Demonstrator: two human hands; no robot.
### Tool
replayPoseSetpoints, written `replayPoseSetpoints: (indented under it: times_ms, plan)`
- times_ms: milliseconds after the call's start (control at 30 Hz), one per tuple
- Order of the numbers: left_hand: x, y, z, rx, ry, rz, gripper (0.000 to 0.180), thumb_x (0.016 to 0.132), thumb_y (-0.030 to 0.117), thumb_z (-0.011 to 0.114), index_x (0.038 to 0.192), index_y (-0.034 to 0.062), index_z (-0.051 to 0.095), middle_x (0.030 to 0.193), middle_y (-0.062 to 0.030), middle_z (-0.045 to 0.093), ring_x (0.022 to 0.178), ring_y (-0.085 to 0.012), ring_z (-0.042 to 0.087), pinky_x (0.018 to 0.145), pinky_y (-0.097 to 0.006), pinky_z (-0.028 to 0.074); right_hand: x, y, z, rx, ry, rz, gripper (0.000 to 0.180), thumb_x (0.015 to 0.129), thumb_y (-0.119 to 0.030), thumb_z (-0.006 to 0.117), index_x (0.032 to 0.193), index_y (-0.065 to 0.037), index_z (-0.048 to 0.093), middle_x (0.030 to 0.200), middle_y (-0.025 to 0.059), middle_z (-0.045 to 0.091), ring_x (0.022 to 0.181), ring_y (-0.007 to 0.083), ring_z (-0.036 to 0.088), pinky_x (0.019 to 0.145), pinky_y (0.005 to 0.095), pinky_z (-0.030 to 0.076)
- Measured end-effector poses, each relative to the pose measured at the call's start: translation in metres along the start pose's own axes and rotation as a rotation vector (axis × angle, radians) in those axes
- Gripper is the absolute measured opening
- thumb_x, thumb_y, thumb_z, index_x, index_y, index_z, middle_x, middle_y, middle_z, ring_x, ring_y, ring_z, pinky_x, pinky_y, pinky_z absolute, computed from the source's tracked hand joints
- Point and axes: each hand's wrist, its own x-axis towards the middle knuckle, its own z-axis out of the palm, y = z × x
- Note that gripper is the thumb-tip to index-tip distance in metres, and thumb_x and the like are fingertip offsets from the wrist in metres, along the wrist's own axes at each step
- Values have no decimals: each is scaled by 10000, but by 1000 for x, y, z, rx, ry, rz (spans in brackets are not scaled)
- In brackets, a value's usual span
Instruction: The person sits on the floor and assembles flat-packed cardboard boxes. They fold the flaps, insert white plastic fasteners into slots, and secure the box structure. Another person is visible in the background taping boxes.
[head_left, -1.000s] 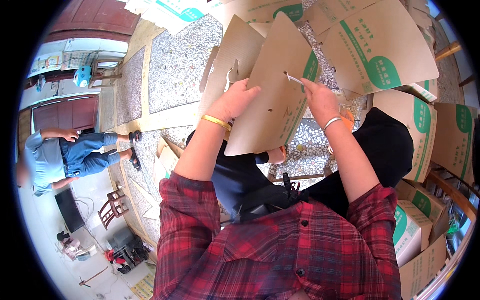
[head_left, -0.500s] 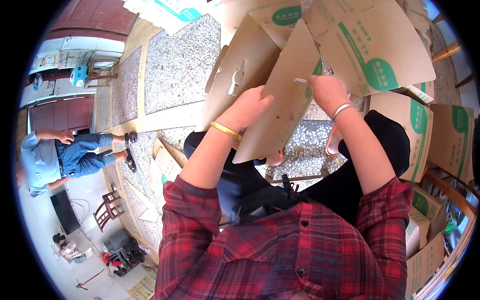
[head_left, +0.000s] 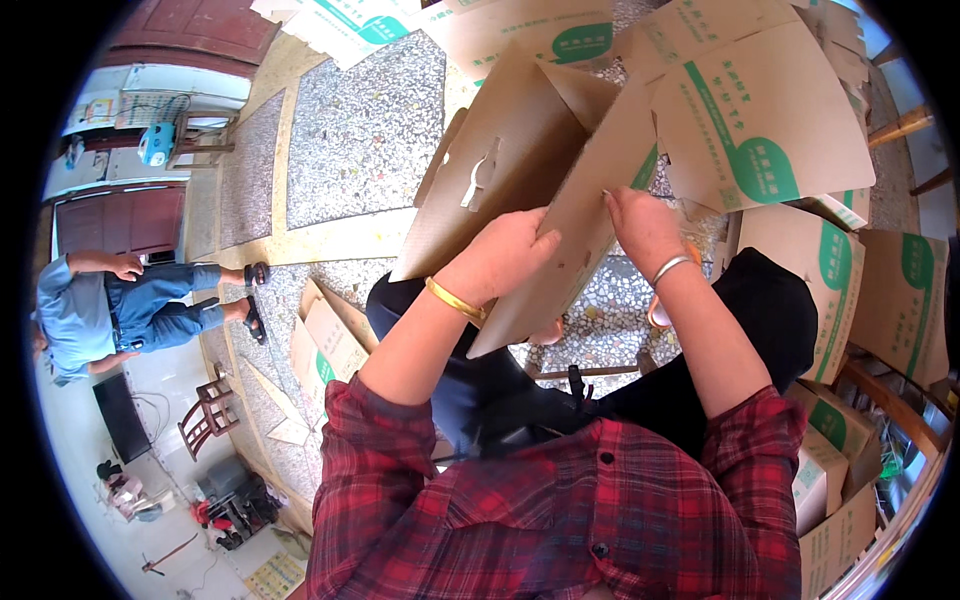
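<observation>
An open brown cardboard box [head_left: 520,120] leans in front of me, tilted, its inside facing partly toward me. My left hand [head_left: 500,258], with a gold bangle at its wrist, is closed on the near panel [head_left: 590,190] of the box, thumb lying on the cardboard. On the same panel, my right hand [head_left: 648,228], wearing a silver bangle, pinches at a small pale strip that its fingertips mostly cover. In the opposite panel a white plastic strip handle [head_left: 474,184] sits in a torn-edged slot.
More printed cardboard boxes stand ahead [head_left: 770,120] and to my right [head_left: 830,270]. A small box [head_left: 325,340] lies on the speckled floor [head_left: 365,140] by my left knee. Farther left are a person [head_left: 130,310] in blue and a wooden chair [head_left: 208,415].
The box has shifted slightly toward me and to the right. My right hand has come down a little with it, its fingers now covering the white strip that stuck out before.
</observation>
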Motion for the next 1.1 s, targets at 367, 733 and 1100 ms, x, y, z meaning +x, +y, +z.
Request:
replayPoseSetpoints:
  times_ms: [367,733,1100]
  plan:
    - [43,-35,-2,-507,86,-27,402,934,218,407,1283,18,384,773,-19,574,619,-68,470,579,-223,415,20,18,4,180,19,-102,179,871,-215,496,869,-57,581,767,204,597,714,389,574,632,462,458]
    - [98,-69,53,-438,384,85,212,854,45,515,1045,17,602,902,-101,636,786,-174,608,693,-269,489,19,19,6,231,-36,-68,147,855,-151,540,902,-25,599,788,196,599,714,376,575,614,425,455]
    - [106,-70,60,-305,427,218,189,807,83,573,986,63,631,919,-97,604,840,-278,595,728,-329,489,23,24,6,116,-45,-35,80,811,-83,556,827,-5,566,727,189,569,674,383,558,567,426,443]
